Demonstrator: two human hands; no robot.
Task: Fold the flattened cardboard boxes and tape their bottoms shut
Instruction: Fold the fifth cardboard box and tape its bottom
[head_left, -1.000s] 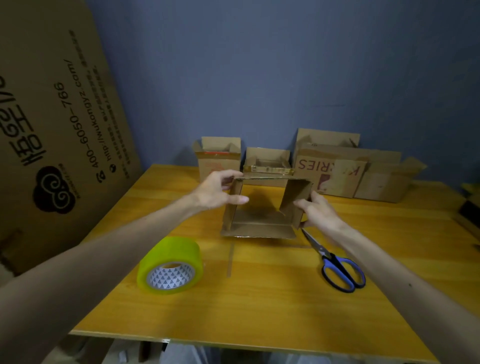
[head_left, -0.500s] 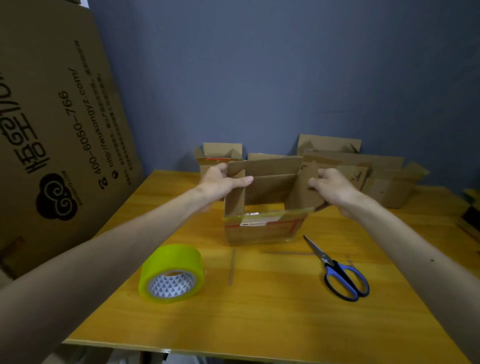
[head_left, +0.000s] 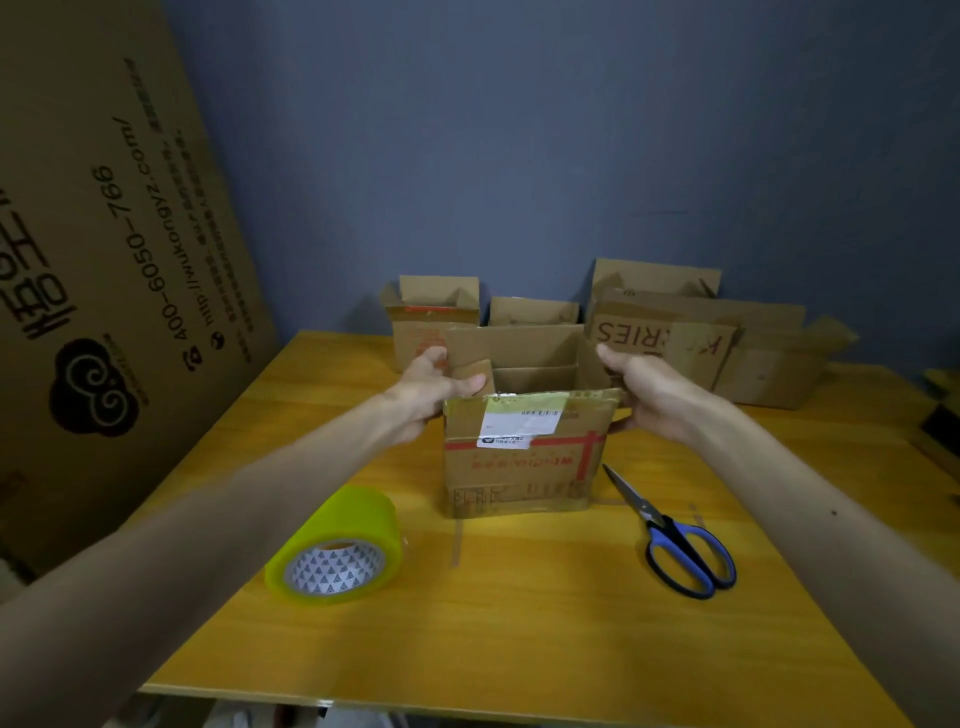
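Standing on the table (head_left: 519, 649) between the two hands, the box (head_left: 519, 467) rests on one open end with the other end facing up. Its flaps are raised, and its labelled wall faces the person. That pose makes sense: the upper end is probably the bottom to be closed, and it sits where both hands can fold it down.

The left hand (head_left: 431, 387) grips the top left corner. Its thumb (head_left: 467, 385) lies across the short side flap (head_left: 472, 371), seemingly tipping it inward, and its fingers curl round the outside wall. The right hand (head_left: 644, 389) holds the top right corner with its fingers curled round the edge. Its fingertips are hidden behind the cardboard, so I cannot tell how hard they pinch. Gripping opposite corners keeps the sleeve square while the flaps go in.

The tape roll (head_left: 337, 545) lies near the left forearm and the scissors (head_left: 675, 540) near the right. Both are just in front of the box, ready for sealing. No tape is on the upper end yet.

The other boxes (head_left: 436, 317) stand in a row at the far edge against the wall. A large cardboard sheet (head_left: 104, 260) leans on the left.
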